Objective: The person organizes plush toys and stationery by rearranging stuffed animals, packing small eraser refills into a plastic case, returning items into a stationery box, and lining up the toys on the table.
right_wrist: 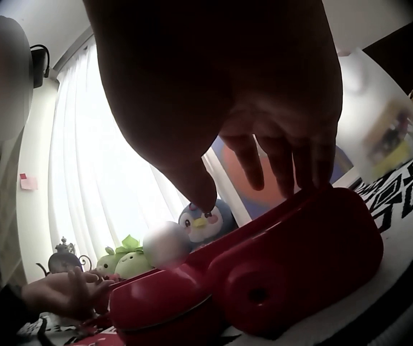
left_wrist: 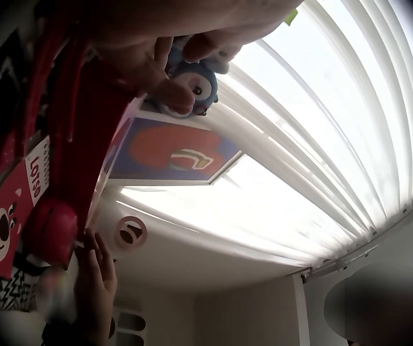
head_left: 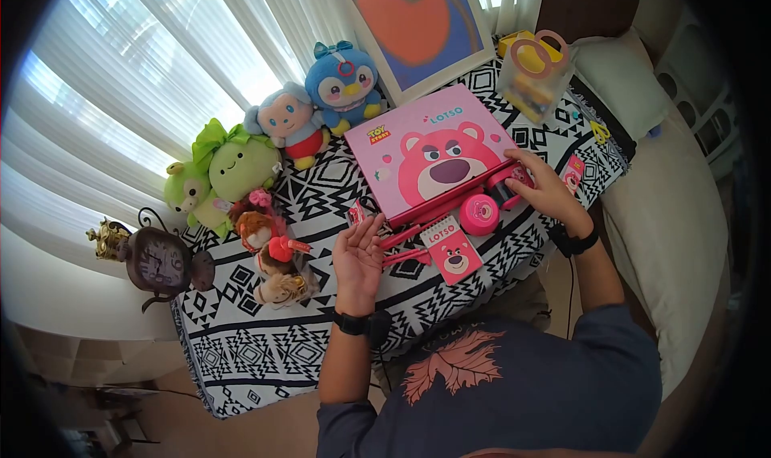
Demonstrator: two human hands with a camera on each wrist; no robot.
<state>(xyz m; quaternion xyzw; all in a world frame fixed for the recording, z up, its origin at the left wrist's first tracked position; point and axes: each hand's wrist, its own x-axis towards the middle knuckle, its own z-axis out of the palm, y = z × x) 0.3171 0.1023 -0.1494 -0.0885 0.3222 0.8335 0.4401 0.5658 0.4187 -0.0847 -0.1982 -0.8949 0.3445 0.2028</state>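
A large pink gift box (head_left: 438, 149) with a bear face lies on the patterned cloth. My left hand (head_left: 359, 257) is palm up at its near left corner, fingers loosely bent. At the near right corner, my right hand (head_left: 546, 189) has its fingers extended over the rim; the right wrist view shows the fingertips (right_wrist: 322, 169) right at the edge. In front of the box lie a spiral notepad (head_left: 454, 257) with a bear face, a round pink container (head_left: 479, 214) and slim pink sticks (head_left: 408, 257). More pink items sit beneath my right hand, partly hidden.
Plush toys (head_left: 345, 84) line the window side, with small dolls (head_left: 277, 253) nearer. An ornate clock (head_left: 159, 259) stands at the left. A framed picture (head_left: 422, 32) leans behind the box. To the right are a clear bag (head_left: 534, 80), yellow scissors (head_left: 600, 132) and a small pink packet (head_left: 573, 173).
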